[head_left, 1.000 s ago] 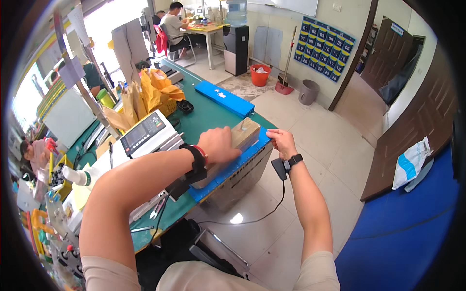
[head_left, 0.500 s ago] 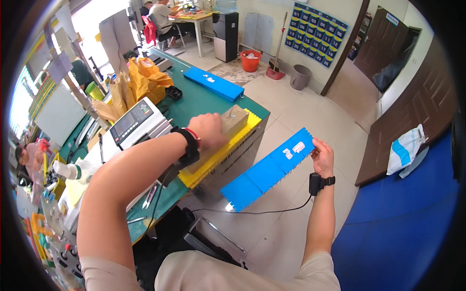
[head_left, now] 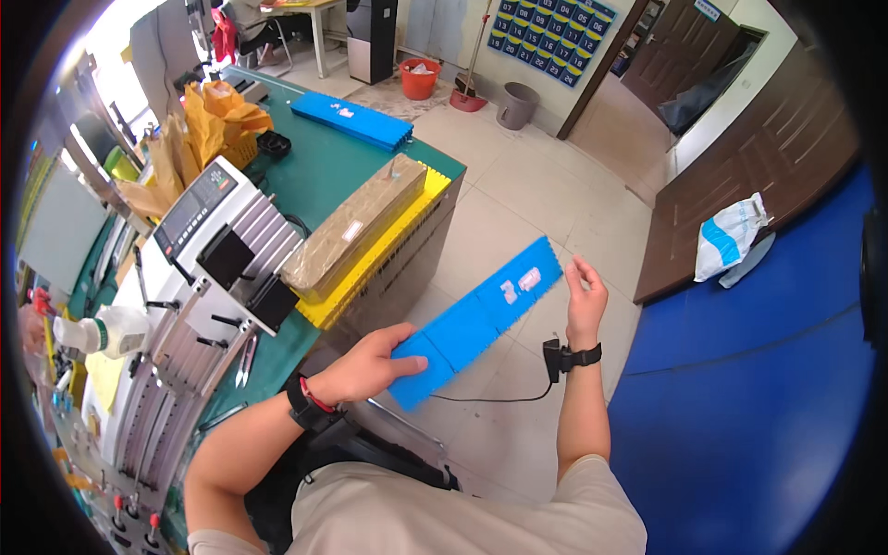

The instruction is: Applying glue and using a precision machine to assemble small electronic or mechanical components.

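Blue panel (head_left: 474, 322) wants level support: left hand (head_left: 368, 366) pinches its near end; right hand (head_left: 585, 298) beside far end, grip unclear.

The blue panel (head_left: 481, 319) is hiding fingers of the left hand (head_left: 370, 364); I am finding the panel's near end blurred. The top edge is cropping the far seated person (head_left: 250, 13).
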Tool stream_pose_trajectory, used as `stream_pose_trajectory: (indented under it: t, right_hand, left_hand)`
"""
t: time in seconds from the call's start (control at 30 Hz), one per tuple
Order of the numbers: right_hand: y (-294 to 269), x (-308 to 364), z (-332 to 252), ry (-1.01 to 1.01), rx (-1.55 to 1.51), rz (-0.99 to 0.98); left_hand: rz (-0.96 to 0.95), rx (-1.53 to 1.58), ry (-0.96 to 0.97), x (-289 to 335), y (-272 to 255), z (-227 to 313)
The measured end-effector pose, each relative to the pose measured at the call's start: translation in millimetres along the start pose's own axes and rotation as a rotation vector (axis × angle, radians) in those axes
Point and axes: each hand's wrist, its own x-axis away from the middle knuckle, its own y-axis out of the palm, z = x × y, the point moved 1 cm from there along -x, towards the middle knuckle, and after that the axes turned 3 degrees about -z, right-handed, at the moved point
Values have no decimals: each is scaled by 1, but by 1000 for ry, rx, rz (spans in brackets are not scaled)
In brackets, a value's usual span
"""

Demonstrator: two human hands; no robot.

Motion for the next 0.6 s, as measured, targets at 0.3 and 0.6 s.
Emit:
stream_pose_trajectory:
  t: [0.3,0.6]
  right_hand:
    - [67,122,-107,-417,427,-761]
    - [-99,69,49,323,776,-521]
  left_hand:
    - [259,-841,118,24,52,-14]
    - [294,-918,307,63,33,-103]
